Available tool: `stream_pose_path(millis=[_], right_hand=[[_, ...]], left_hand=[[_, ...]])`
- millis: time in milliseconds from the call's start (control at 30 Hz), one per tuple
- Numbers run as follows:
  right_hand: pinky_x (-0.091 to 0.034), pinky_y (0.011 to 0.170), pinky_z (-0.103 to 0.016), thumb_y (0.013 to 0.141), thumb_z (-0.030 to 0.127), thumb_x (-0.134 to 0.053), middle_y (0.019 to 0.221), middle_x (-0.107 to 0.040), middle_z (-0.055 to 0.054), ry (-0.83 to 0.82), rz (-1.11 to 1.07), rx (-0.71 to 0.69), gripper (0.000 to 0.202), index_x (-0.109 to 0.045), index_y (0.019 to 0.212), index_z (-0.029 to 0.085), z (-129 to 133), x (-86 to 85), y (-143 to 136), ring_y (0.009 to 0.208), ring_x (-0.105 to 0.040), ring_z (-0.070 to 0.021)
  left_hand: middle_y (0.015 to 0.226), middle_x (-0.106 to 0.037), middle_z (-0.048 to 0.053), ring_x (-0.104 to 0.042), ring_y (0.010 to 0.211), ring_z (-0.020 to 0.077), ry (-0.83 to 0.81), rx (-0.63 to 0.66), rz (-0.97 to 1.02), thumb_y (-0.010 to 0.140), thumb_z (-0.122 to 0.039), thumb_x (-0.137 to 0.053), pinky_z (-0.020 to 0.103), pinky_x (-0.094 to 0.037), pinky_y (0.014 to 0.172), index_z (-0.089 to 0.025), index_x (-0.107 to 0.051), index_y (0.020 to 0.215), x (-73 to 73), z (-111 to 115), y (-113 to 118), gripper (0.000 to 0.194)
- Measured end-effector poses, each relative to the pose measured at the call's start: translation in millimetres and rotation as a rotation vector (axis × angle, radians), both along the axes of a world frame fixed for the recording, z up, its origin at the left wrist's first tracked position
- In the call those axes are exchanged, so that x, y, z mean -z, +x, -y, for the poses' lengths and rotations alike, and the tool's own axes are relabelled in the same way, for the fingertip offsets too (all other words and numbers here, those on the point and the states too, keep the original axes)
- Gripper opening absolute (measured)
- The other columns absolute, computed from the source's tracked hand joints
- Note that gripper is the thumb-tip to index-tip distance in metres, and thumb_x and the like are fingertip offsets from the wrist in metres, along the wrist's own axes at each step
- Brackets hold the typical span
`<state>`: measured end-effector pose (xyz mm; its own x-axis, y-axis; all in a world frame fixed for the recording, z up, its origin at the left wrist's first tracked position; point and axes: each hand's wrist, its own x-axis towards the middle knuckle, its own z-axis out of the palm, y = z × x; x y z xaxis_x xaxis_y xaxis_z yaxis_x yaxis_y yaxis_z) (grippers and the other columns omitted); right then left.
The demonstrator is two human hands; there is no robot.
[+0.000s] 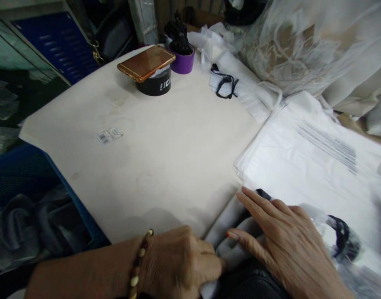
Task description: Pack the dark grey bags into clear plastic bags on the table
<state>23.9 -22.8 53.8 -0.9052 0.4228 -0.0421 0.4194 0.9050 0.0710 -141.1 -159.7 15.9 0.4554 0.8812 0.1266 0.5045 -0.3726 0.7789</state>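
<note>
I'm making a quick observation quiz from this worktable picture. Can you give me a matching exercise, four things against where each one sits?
Things:
1. phone
2. barcode sticker
3. purple cup
4. stack of white bags

Places:
A. flat on the bare table, left of centre
B. on the right side of the table, above the right hand
C. on top of a black tape roll
D. at the far edge, right of the tape roll

Pairs: 1-C, 2-A, 3-D, 4-B
</note>
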Motion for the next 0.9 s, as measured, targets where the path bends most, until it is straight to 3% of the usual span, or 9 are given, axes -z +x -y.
stream_pose_path(millis=[133,233,400,500,633,767,900], right_hand=[[-0.042,0.072,-0.039,0.087,0.057,-0.040,0.123,-0.059,-0.009,-0.008,0.009,0.041,0.052,-0.055,0.121,0.020,2.1,-0.6,-4.0,0.091,-0.059,-0.0249],[-0.043,0.072,-0.040,0.086,0.060,-0.040,0.120,-0.061,-0.010,-0.016,-0.022,0.018,0.055,-0.056,0.120,0.021,1.6,-2.3,-1.5,0.092,-0.060,-0.0259],[-0.043,0.070,-0.041,0.074,0.077,-0.034,0.113,-0.064,-0.012,-0.070,-0.078,-0.074,0.078,-0.055,0.123,0.020,0.5,-9.9,5.7,0.087,-0.061,-0.0271],[-0.043,0.067,-0.041,0.072,0.080,-0.029,0.109,-0.066,-0.012,-0.098,-0.084,-0.090,0.083,-0.056,0.122,0.020,1.2,-14.5,6.1,0.081,-0.061,-0.0265],[-0.043,0.069,-0.043,0.075,0.077,-0.027,0.107,-0.067,-0.012,-0.110,-0.094,-0.129,0.080,-0.058,0.119,0.018,1.6,-18.3,4.7,0.083,-0.061,-0.0275],[-0.044,0.070,-0.044,0.080,0.074,-0.024,0.102,-0.068,-0.012,-0.125,-0.111,-0.139,0.075,-0.060,0.116,0.018,0.3,-20.0,4.5,0.081,-0.062,-0.0269],[-0.043,0.071,-0.044,0.081,0.072,-0.024,0.101,-0.068,-0.011,-0.152,-0.113,-0.112,0.071,-0.059,0.118,0.022,-1.1,-18.4,5.3,0.081,-0.062,-0.0265]], left_hand=[[0.058,-0.056,-0.003,-0.053,0.056,0.0085,-0.169,-0.128,0.161,0.067,-0.002,-0.054,0.017,-0.037,0.050,-0.014,-0.062,0.072,1.9,-2.1,5.1,0.016],[0.061,-0.058,-0.002,-0.053,0.057,0.0083,-0.157,-0.217,0.253,0.067,-0.001,-0.051,0.017,-0.038,0.053,-0.014,-0.062,0.074,4.1,2.1,7.8,0.018],[0.058,-0.052,0.002,-0.044,0.049,0.0131,0.105,-0.063,0.177,0.084,-0.008,-0.035,0.026,-0.032,0.043,-0.009,-0.060,0.084,1.5,8.8,1.3,0.026],[0.064,-0.054,0.001,-0.046,0.053,0.0137,0.079,0.056,0.104,0.089,-0.013,-0.034,0.027,-0.034,0.045,-0.007,-0.055,0.106,-1.4,8.3,-7.4,0.027],[0.075,-0.058,0.002,-0.050,0.060,0.0136,0.015,0.147,0.045,0.090,-0.019,-0.040,0.025,-0.038,0.050,-0.009,-0.048,0.115,-1.8,7.5,-15.2,0.028],[0.075,-0.058,0.005,-0.051,0.060,0.0146,0.063,0.125,0.122,0.094,-0.027,-0.029,0.027,-0.040,0.052,-0.006,-0.048,0.115,2.1,9.6,-13.6,0.035],[0.064,-0.056,0.002,-0.045,0.048,0.0143,0.115,0.021,0.096,0.093,-0.021,-0.028,0.030,-0.032,0.041,-0.005,-0.052,0.111,5.0,14.7,-4.4,0.034]])
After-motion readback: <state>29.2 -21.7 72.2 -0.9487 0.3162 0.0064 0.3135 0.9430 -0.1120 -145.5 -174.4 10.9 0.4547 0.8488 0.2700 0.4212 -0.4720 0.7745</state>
